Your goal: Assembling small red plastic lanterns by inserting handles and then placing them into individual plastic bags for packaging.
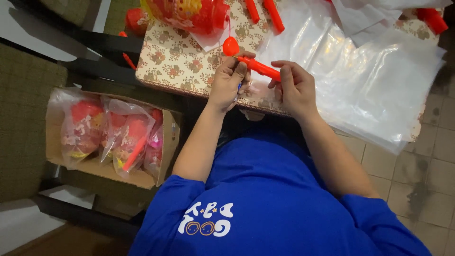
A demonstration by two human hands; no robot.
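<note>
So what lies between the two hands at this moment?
In the head view, a red plastic stick spans the gap: the left hand and right hand each grip it, above the floral table.

Floral-topped table (180, 61), grey tiled floor (426, 175), dim light.

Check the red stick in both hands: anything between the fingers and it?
Nothing visible. The left hand pinches the red stick near its round end, and the right hand grips its other end directly. The stick sits above the flowered table, beside the clear plastic bags.
</note>
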